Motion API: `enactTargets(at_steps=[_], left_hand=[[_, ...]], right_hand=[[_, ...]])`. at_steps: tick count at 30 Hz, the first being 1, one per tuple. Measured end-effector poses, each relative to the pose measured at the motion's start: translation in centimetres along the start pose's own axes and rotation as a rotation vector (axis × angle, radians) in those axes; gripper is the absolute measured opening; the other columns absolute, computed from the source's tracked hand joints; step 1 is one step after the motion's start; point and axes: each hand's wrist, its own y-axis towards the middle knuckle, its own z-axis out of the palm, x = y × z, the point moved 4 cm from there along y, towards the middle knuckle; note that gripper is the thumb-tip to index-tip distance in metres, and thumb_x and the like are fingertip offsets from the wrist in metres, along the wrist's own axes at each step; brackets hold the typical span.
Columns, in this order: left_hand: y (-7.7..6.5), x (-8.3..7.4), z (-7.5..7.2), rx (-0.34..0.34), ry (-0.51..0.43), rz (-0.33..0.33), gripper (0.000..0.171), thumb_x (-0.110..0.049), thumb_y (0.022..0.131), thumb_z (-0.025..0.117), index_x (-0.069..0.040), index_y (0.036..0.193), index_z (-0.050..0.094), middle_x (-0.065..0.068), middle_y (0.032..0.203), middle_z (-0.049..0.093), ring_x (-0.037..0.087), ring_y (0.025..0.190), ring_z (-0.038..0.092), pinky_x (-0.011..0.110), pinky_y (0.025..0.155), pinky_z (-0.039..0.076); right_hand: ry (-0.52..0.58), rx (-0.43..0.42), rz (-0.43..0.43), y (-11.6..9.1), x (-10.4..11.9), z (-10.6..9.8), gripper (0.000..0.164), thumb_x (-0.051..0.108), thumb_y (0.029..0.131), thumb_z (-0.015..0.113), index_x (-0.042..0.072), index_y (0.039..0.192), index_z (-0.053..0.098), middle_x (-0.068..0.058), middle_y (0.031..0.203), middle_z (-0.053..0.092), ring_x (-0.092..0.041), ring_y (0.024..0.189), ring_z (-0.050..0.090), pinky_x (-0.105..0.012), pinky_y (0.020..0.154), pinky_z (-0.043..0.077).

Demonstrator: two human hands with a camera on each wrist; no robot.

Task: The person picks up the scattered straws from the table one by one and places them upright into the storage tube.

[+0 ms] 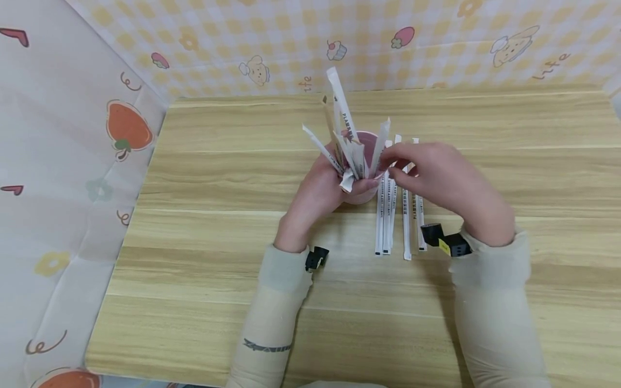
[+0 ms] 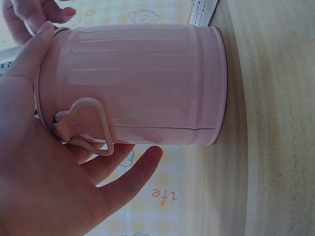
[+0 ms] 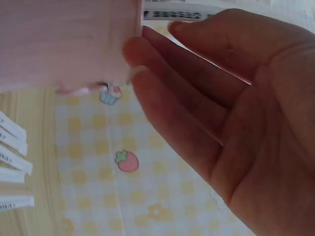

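A pink ribbed metal bucket with a small wire handle stands upright on the table. My left hand holds it near the rim from the left, thumb across the near side and the other fingers round the back. Several paper-wrapped straws with printed lettering lean out of it at different angles. My right hand is at the right side of the rim, thumb apart from loosely bent fingers with nothing between them. Its fingertips are right at the rim, beside a wrapped straw standing in the bucket.
Several more wrapped straws lie roughly side by side on the wooden table, right of the bucket and partly under my right hand. A checked cloth with cartoon prints hangs behind the table; another printed cloth hangs at the left.
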Motion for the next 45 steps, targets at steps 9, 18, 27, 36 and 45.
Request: enactTargets(at_steps=[9,18,27,36,45], left_hand=[[0.0,0.1,0.1,0.008,0.004,-0.026,0.079,-0.045,0.067,0.073,-0.022,0.131,0.034,-0.006,0.115,0.049,0.002,0.1,0.048,0.019,0.089,0.037],[0.0,0.1,0.0,0.008,0.02,-0.037,0.084,-0.047,0.066,0.073,-0.017,0.133,0.033,-0.004,0.118,0.048,0.003,0.103,0.047,0.019,0.092,0.035],[0.0,0.0,-0.1,0.0,0.035,-0.018,0.086,-0.048,0.067,0.072,-0.017,0.136,0.031,-0.004,0.119,0.047,0.004,0.104,0.046,0.019,0.092,0.035],[0.0,0.0,-0.2,-0.012,0.054,-0.025,0.081,-0.048,0.068,0.071,-0.019,0.134,0.034,-0.004,0.117,0.05,0.003,0.104,0.047,0.018,0.092,0.034],[-0.1,0.1,-0.2,-0.001,0.06,-0.063,0.085,-0.048,0.07,0.07,-0.018,0.138,0.029,-0.002,0.12,0.048,0.004,0.107,0.046,0.02,0.093,0.034]], right_hand=[[0.018,-0.043,0.078,-0.6,-1.6,-1.3,0.025,0.007,0.087,0.048,0.013,0.108,0.061,-0.003,0.094,0.063,-0.021,0.078,0.06,-0.038,0.071,0.047],[0.05,-0.022,0.321,-0.9,-4.7,-1.1,0.032,0.034,0.091,0.047,0.013,0.113,0.058,-0.006,0.102,0.061,-0.025,0.087,0.057,-0.042,0.071,0.044],[0.092,0.111,0.538,-1.2,-7.9,0.4,0.047,0.043,0.091,0.043,0.006,0.12,0.05,-0.015,0.105,0.057,-0.027,0.078,0.06,-0.04,0.066,0.043],[0.074,0.217,0.672,-1.3,-10.4,2.0,0.051,0.045,0.089,0.047,0.003,0.115,0.054,-0.015,0.089,0.061,-0.025,0.073,0.055,-0.037,0.062,0.042],[0.127,0.254,0.726,-1.4,-11.3,3.6,0.04,0.038,0.085,0.057,0.001,0.1,0.061,-0.012,0.08,0.061,-0.024,0.068,0.056,-0.035,0.06,0.043]])
